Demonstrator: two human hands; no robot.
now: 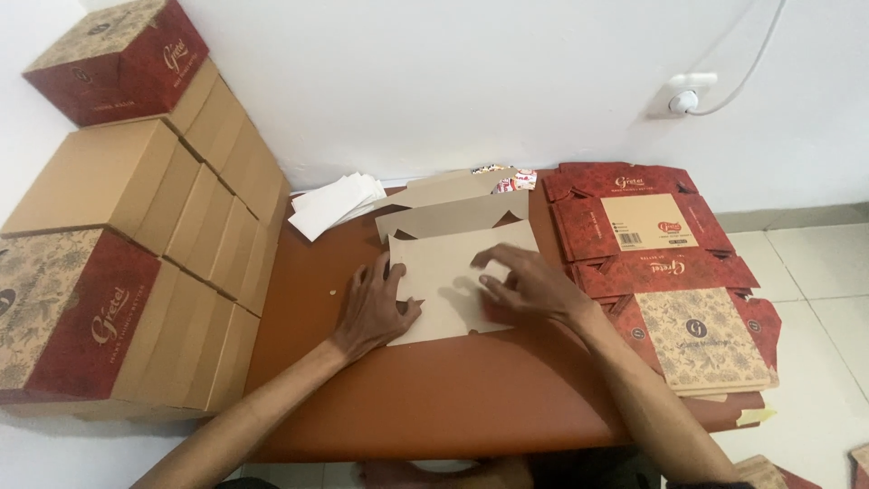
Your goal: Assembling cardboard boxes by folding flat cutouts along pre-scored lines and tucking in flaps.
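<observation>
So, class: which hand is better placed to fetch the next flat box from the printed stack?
Probably the right hand: it lies nearer the stack of flat boxes; the left hand presses the cardboard blank.

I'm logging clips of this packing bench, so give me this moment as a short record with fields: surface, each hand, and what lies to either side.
surface: brown table
left hand: left hand flat on the left edge of a plain flat box blank
right hand: right hand fingers spread, pressing the same blank
behind blank: more plain cardboard blanks; white paper sheets
right side: stack of red printed flat boxes
left side: assembled boxes stacked against the wall
wall: socket with white cable
</observation>
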